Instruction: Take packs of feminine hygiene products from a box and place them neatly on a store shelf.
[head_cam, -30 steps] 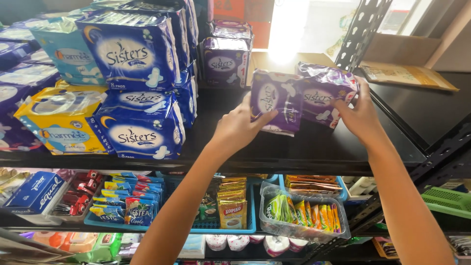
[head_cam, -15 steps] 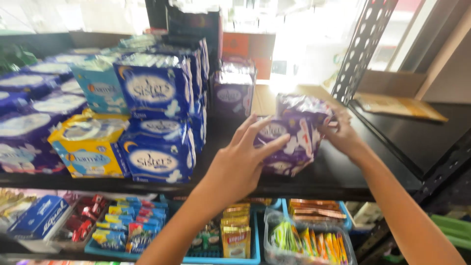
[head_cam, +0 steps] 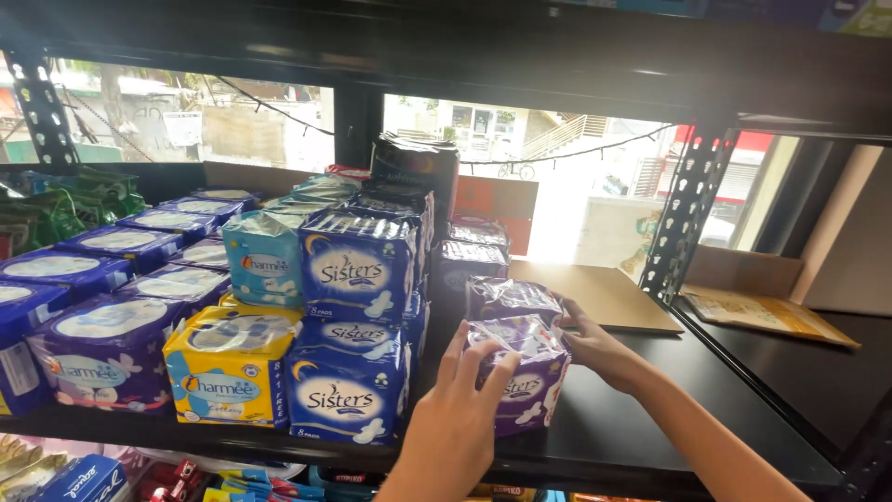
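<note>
Purple packs (head_cam: pixel 520 372) moved fwd, now stacked upright; both hands (head_cam: pixel 455 418) clasp them.

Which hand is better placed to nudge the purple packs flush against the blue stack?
Right, probably. The right hand cups the far side of the purple packs, away from the blue stack, so it can push toward it. The left hand lies on the front face, nearer that stack, so it could only steady.

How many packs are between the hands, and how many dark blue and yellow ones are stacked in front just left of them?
Purple plastic packs between left hand and right hand: 2
Dark blue plastic packs: 3
Yellow plastic pack: 1
Total: 6
</note>
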